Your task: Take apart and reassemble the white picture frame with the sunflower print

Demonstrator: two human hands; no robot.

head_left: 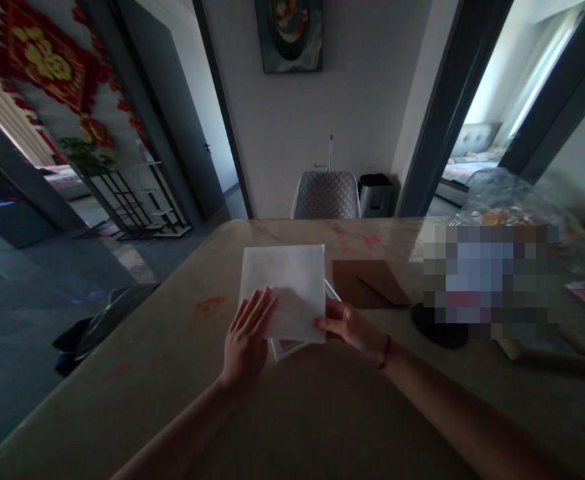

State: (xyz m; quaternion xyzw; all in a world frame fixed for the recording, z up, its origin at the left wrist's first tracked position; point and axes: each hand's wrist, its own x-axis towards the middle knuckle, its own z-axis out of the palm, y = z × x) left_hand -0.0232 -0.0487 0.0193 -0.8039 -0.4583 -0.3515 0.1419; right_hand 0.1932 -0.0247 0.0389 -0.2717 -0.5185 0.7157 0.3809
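A square white paper sheet lies on a thin white-edged frame, which shows past its lower edge and right corner. The sheet hides most of the frame. My left hand rests flat on the sheet's lower left with its fingers on top. At the right edge, my right hand presses its fingertips against the sheet and frame. A folded brown kraft envelope lies just beyond my right hand, not touching it. All of this is on a beige stone tabletop with reddish stains.
A round black object sits right of the envelope, beside a pixelated blurred patch. A clear plastic bag stands at the far right. The table's left edge drops to a dark floor. A quilted chair and a bin stand beyond.
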